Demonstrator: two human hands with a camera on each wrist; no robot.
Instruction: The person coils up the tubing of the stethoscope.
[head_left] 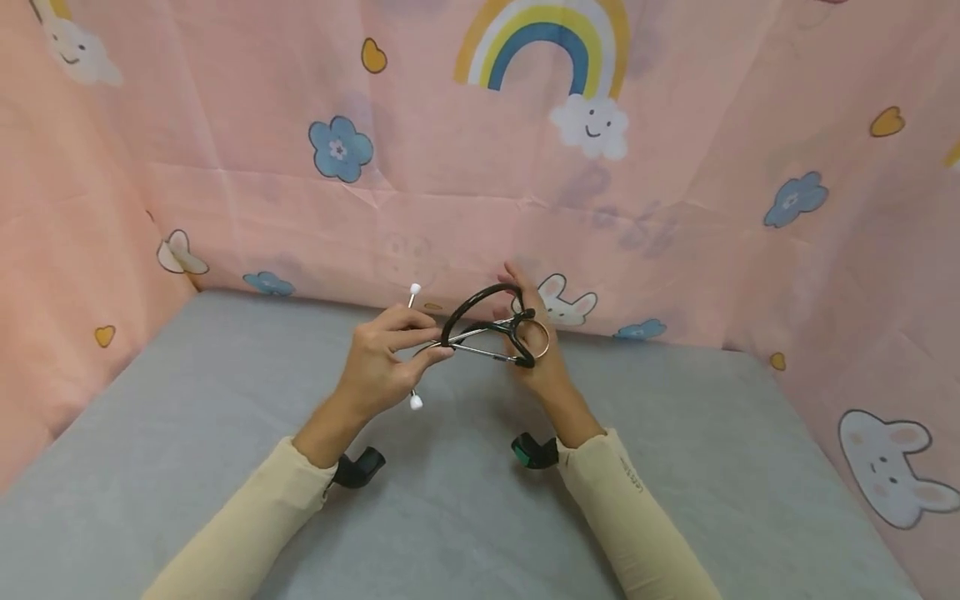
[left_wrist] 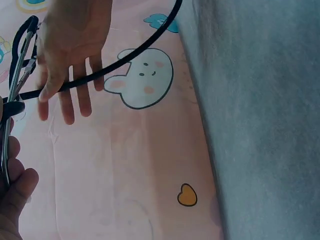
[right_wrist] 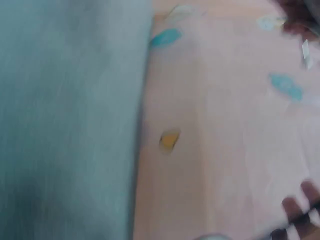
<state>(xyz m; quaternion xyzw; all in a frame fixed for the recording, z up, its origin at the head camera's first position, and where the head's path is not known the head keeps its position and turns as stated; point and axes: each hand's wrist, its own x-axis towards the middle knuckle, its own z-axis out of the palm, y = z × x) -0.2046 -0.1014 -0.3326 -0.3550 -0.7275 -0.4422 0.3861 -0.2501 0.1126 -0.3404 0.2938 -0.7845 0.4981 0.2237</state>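
Note:
A stethoscope [head_left: 482, 292] with black tubing and thin metal ear tubes hangs between both hands above the table. My left hand [head_left: 382, 358] pinches its metal ear tubes between thumb and fingers. White ear tips [head_left: 416, 402] stick out on either side of that hand. My right hand [head_left: 546, 371] is beside the other end, near a metal ring [head_left: 546, 343]. In the left wrist view, the black tube [left_wrist: 125, 59] runs between the thumb and the long, straight fingers of the right hand [left_wrist: 75, 45]. The right wrist view is blurred, with only some fingertips [right_wrist: 292, 209] at its corner.
A grey cloth-covered table [head_left: 450, 517] lies beneath the hands. Pink curtain [head_left: 247, 108] with rainbows, rabbits and flowers encloses the back and sides. Black wrist-worn devices [head_left: 360, 468] jut inward from both cream sleeves [head_left: 247, 525].

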